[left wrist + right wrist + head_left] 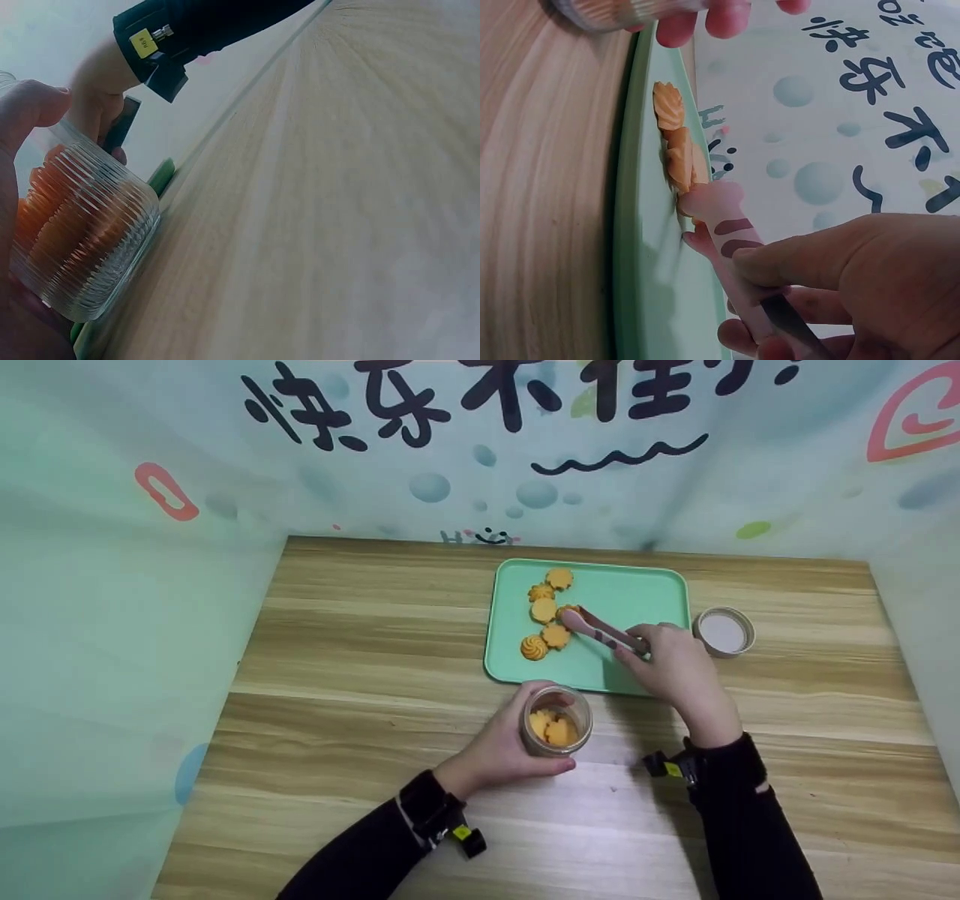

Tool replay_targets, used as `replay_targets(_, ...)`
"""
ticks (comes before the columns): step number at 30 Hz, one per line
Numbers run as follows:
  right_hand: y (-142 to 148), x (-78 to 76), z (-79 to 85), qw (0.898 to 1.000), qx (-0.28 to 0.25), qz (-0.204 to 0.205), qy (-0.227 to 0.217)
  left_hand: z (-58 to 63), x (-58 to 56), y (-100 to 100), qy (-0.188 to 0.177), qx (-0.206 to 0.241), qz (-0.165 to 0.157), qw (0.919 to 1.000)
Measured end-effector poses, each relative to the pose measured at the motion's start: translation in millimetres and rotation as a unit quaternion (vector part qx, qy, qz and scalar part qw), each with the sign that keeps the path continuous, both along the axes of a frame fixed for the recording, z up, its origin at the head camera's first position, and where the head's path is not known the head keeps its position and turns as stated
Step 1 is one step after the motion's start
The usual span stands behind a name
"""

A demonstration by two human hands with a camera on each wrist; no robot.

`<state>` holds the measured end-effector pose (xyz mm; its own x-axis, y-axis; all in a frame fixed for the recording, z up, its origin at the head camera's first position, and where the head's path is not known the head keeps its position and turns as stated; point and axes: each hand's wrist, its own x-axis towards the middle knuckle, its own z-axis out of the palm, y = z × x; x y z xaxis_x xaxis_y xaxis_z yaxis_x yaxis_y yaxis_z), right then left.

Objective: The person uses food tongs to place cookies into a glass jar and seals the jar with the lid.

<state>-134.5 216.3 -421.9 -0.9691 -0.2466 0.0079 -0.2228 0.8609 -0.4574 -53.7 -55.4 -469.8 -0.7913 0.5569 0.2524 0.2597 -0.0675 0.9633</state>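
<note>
My left hand (510,742) grips a ribbed clear jar (531,746) with several cookies (556,729) inside; its mouth is uncovered. In the left wrist view, the jar's ribbed wall (112,225) shows the stacked cookies through it. My right hand (679,671) holds pink tongs (600,631) between thumb and fingers. The tongs' tips are at a cookie (568,610) on the green tray (637,592). In the right wrist view the tips of the tongs (724,225) are beside the cookies; whether they pinch one cannot be told.
More flower-shaped cookies (534,647) lie in a loose group on the tray's left half. A round jar lid (724,631) lies right of the tray on the wooden table (360,645). A printed cloth backdrop (375,502) stands along the table's back edge and sides.
</note>
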Motion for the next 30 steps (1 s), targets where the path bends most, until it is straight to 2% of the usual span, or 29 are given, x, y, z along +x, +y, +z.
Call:
replay_targets(6, -3, 0.7, 2.6, 1.0, 0.004, 0.001, 0.021, 0.3, 0.2, 0, 0.005, 0.0, 0.002, 1.0)
replay_targets(12, -4, 5.7, 13.2, 0.998, -0.026, -0.001, 0.053, 0.2, 0.5, 0, 0.015, -0.007, 0.007, 0.9998)
replay_targets(17, -1, 15.0, 30.4, 0.996, -0.061, -0.002, 0.064, -0.9, -0.1, 1, 0.018, -0.005, 0.007, 0.9998)
replay_targets(24, 7, 36.9, 60.6, 0.989, -0.099, 0.027, 0.111, -0.1, 0.6, 1, 0.013, -0.002, 0.004, 0.9999)
replay_targets(30, 16, 58.7, 85.7, 0.984, -0.126, 0.051, 0.111, 0.5, 0.4, 0, 0.007, -0.005, 0.003, 1.0)
